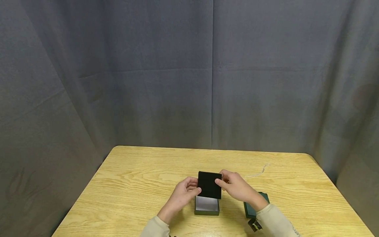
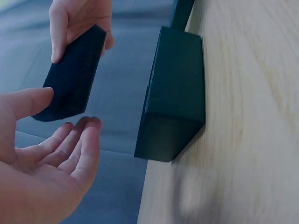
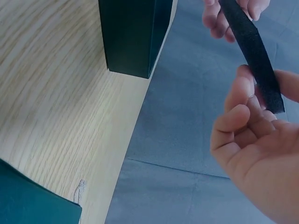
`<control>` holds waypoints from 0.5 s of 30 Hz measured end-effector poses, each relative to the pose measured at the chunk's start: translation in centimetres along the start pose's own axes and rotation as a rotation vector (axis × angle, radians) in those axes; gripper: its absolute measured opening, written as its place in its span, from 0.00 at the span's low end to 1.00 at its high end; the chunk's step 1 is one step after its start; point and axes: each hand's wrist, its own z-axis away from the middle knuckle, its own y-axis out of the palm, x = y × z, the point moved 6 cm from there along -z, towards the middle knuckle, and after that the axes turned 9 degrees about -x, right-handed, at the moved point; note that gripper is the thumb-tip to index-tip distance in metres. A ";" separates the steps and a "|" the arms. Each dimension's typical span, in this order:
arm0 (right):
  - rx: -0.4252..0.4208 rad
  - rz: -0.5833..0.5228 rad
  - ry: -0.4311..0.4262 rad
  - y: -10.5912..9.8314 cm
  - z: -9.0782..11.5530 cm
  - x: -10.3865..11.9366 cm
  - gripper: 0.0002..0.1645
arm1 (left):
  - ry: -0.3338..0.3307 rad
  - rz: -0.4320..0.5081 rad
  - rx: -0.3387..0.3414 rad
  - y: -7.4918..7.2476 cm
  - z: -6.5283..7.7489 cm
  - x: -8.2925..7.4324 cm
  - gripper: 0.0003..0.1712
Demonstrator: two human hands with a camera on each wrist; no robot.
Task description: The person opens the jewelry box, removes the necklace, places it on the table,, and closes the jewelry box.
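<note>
Above the table, my right hand (image 1: 235,185) pinches a thin black square pad (image 1: 209,185) by its right edge, thumb on the face and fingers behind. My left hand (image 1: 183,194) is at the pad's left side. Its thumb touches the lower left corner, while its other fingers are relaxed and spread beneath, as the left wrist view shows. Just below the pad, on the table, stands an open dark green box (image 1: 206,213) with a pale inside, partly hidden by the pad. In the right wrist view the pad (image 3: 254,51) appears edge-on between both hands.
A dark green box part (image 1: 249,210) lies on the right, partly under my right forearm. Near it is a small black item (image 1: 254,225) with a yellowish mark. A thin pale chain or cord (image 1: 260,171) lies farther back. Grey curtains (image 1: 165,108) hang behind the wooden table (image 1: 124,184).
</note>
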 end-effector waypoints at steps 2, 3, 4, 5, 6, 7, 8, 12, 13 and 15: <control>-0.012 0.003 0.000 -0.1 0.0 0.0 0.18 | 0.019 -0.044 0.003 -0.2 -0.1 -0.1 0.20; -0.018 0.002 0.000 -0.2 0.0 0.0 0.18 | 0.025 -0.074 0.006 -0.3 -0.1 -0.1 0.22; -0.025 0.002 0.003 -0.3 0.0 -0.1 0.17 | 0.027 -0.103 0.012 -0.4 -0.2 0.0 0.23; -0.035 0.000 0.006 -0.4 0.0 -0.1 0.17 | 0.026 -0.135 0.018 -0.5 -0.2 0.0 0.25; -0.046 -0.001 0.010 -0.5 -0.1 -0.1 0.17 | 0.026 -0.173 0.026 -0.5 -0.2 0.0 0.28; -0.056 0.002 0.014 -0.7 -0.1 -0.2 0.17 | 0.026 -0.219 0.034 -0.6 -0.2 0.0 0.31; -0.067 0.002 0.018 -0.8 -0.1 -0.3 0.17 | 0.023 -0.258 0.044 -0.6 -0.2 0.1 0.33; -0.086 0.008 0.029 -1.1 -0.2 -0.5 0.18 | 0.017 -0.413 0.112 -0.5 0.0 0.3 0.45; -0.087 0.007 0.029 -1.1 -0.2 -0.6 0.18 | 0.015 -0.449 0.136 -0.4 0.1 0.4 0.48; -0.085 0.003 0.033 -1.1 -0.2 -0.8 0.19 | 0.007 -0.494 0.196 0.0 0.3 0.6 0.53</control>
